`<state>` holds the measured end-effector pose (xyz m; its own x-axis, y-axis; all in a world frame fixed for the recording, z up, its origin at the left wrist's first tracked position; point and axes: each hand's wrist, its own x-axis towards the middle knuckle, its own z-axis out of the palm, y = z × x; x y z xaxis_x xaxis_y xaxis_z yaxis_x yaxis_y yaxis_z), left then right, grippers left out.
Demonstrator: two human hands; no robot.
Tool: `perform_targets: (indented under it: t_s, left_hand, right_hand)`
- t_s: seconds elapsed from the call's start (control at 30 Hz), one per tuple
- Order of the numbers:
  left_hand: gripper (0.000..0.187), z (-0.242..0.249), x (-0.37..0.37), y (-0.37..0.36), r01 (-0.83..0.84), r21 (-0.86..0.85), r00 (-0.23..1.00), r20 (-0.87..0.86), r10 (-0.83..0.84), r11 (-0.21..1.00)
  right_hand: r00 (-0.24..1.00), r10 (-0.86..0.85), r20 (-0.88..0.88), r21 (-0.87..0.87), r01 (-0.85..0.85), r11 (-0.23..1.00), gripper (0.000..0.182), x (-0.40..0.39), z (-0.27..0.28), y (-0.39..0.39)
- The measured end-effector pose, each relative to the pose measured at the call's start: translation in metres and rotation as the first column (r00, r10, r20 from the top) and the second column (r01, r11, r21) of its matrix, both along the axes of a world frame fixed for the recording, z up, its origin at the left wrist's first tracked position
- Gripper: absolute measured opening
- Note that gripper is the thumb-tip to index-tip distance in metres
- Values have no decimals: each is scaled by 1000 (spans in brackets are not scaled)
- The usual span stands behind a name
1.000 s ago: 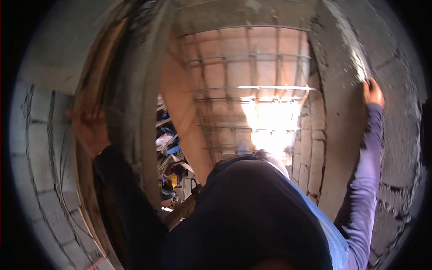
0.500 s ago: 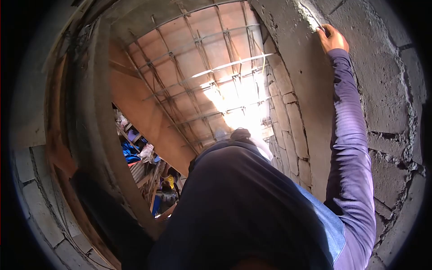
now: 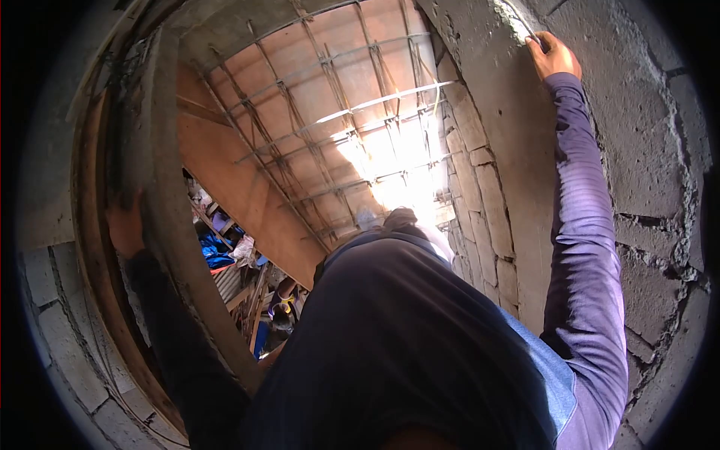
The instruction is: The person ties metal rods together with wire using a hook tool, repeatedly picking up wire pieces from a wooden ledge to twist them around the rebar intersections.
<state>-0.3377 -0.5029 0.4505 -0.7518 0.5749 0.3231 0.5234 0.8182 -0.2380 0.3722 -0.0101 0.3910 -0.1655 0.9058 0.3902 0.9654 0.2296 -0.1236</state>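
High on the right, my right hand (image 3: 553,57) is closed around the end of a thin rod (image 3: 523,21), which runs up and left over a brightly lit patch of grey cement wall (image 3: 504,112). What the rod belongs to lies beyond the picture's edge. In the dim left side, my left hand (image 3: 126,227) rests with fingers pointing up and spread, between a brown wooden board (image 3: 93,195) and a grey concrete post (image 3: 161,180). I see nothing held in it, though shadow hides part of the fingers.
A grid of steel bars (image 3: 334,124) spans over orange-brown boards (image 3: 225,172). Through an opening at lower left lie a blue tarp (image 3: 216,252) and jumbled items. Block walls (image 3: 56,319) stand on both sides; my body fills the lower middle.
My left hand has moved up and right, from the wooden board toward the concrete post. My right hand stays on the rod, almost unmoved. The view has shifted slightly.
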Motion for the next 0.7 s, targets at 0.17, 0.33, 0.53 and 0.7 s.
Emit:
perform_targets:
  t_s: [0.17,0.33,0.53,0.7]
  left_hand:
    - [82,-13,-27,-27,-57,25,996,-69,58,998]
    - [86,-29,-50,-54,-64,48,996,-63,67,997]
    - [78,-45,-87,-77,8,35,991,-133,-3,999]
    - [73,-57,-67,-76,55,151,980,-199,-24,987]
  right_hand:
    - [1000,-17,-7,-32,17,999,45,-3,3,-2]
    - [1000,0,-1,-22,0,1000,43,0,3,-2]
    - [1000,-10,-7,-74,9,997,47,2,0,7]
    - [972,199,-127,-6,-202,979,55,52,-40,63]
